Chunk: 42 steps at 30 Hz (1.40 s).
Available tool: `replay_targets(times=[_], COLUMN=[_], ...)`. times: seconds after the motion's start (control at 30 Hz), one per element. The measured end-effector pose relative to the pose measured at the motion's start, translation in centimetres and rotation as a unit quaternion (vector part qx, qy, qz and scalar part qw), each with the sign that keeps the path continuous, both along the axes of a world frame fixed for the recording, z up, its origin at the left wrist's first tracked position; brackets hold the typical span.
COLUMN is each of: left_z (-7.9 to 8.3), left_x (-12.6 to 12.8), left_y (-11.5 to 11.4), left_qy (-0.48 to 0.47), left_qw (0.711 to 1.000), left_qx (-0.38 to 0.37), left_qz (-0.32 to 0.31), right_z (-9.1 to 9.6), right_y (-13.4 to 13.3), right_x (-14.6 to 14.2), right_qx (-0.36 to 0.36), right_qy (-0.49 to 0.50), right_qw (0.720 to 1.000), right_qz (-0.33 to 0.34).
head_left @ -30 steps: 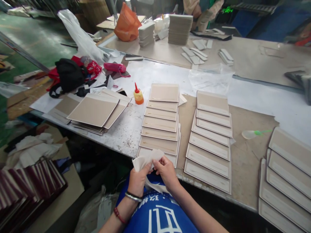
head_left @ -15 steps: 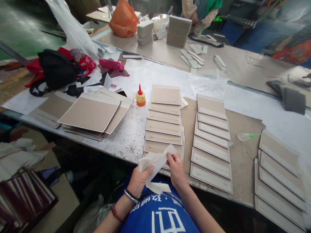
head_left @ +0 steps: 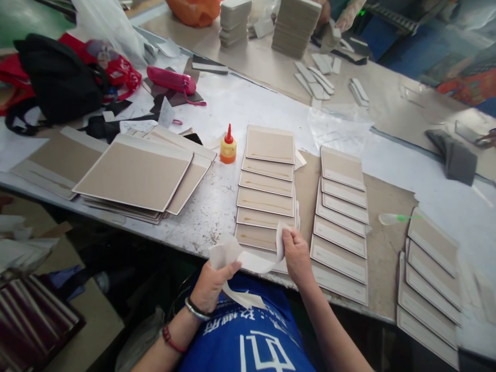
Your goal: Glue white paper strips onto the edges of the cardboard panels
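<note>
My left hand (head_left: 217, 281) is closed on a bunch of thin white paper strips (head_left: 225, 253), with one strip end hanging below it over the blue apron (head_left: 248, 330). My right hand (head_left: 296, 253) pinches the end of a white strip (head_left: 258, 262) that sags in a curve between both hands. Just beyond the hands lies a column of overlapping beige boards (head_left: 270, 144), each with a brownish glue line near its lower edge. To its right lies a second column of boards (head_left: 341, 199) with white strips along their lower edges.
An orange glue bottle with red tip (head_left: 228, 149) stands left of the columns. A pile of larger boards (head_left: 135, 173) lies farther left, near a black bag (head_left: 58, 77). More boards (head_left: 430, 279) and a green-tipped clear bottle (head_left: 389, 219) lie right. A co-worker's hand (head_left: 343, 21) shows behind.
My hands have moved apart, the right one to the right, drawing out a strip between them. The camera view has tilted lower and closer to the table.
</note>
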State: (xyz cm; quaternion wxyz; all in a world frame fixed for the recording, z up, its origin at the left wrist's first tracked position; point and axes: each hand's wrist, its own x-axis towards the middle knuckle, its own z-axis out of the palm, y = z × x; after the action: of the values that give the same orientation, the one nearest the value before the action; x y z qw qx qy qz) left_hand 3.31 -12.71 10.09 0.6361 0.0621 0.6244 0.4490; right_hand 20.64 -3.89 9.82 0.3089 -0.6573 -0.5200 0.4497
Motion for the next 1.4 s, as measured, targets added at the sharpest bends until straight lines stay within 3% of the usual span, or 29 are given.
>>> replay_targets(times=[0.1, 0.23, 0.43, 0.53, 0.6, 0.63, 0.73, 0.8, 0.83, 0.9, 1.17, 1.4], left_z=[0.7, 1.5, 1.1, -0.4, -1.4, -1.8, -2.9, -3.6, -4.0, -4.8, -6.4, -6.5], left_x=[-0.2, 0.4, 1.1, 0.7, 0.2, -0.1, -0.7, -0.9, -1.0, -1.1, -1.4, -1.4], left_y=[1.0, 1.4, 0.9, 0.3, -0.1, -0.4, -0.9, -0.9, -0.8, -0.5, 0.9, 1.4], left_qy=[-0.034, -0.028, 0.036, 0.106, 0.203, 0.266, 0.472, 0.57, 0.601, 0.632, 0.637, 0.609], left_qw=[0.999, 0.997, 0.999, 0.991, 0.963, 0.934, 0.784, 0.685, 0.651, 0.611, 0.574, 0.585], left_qx=[0.026, 0.048, 0.024, 0.021, 0.056, 0.087, 0.182, 0.232, 0.255, 0.297, 0.344, 0.361], left_qz=[0.004, -0.062, -0.023, -0.079, -0.169, -0.223, -0.359, -0.389, -0.387, -0.372, -0.384, -0.395], right_z=[1.5, 3.2, 2.2, 0.7, -0.4, -0.8, -1.9, -2.2, -2.3, -2.4, -2.8, -3.4], right_y=[-0.3, -1.6, -3.4, -2.9, -1.8, -1.1, 1.4, 2.8, 3.4, 4.3, 5.3, 5.3], right_x=[-0.7, -1.9, -1.0, -0.6, -0.7, -0.9, -1.8, -2.4, -2.8, -3.4, -4.3, -4.1], right_qx=[0.025, 0.01, -0.132, -0.149, -0.116, -0.097, -0.073, -0.07, -0.072, -0.082, -0.102, -0.113], right_qy=[-0.099, -0.086, 0.044, 0.035, -0.054, -0.107, -0.215, -0.262, -0.286, -0.326, -0.365, -0.384], right_qw=[0.988, 0.953, 0.941, 0.946, 0.948, 0.94, 0.895, 0.867, 0.853, 0.83, 0.802, 0.788], right_qz=[0.115, 0.289, 0.308, 0.284, 0.293, 0.31, 0.384, 0.418, 0.43, 0.445, 0.461, 0.469])
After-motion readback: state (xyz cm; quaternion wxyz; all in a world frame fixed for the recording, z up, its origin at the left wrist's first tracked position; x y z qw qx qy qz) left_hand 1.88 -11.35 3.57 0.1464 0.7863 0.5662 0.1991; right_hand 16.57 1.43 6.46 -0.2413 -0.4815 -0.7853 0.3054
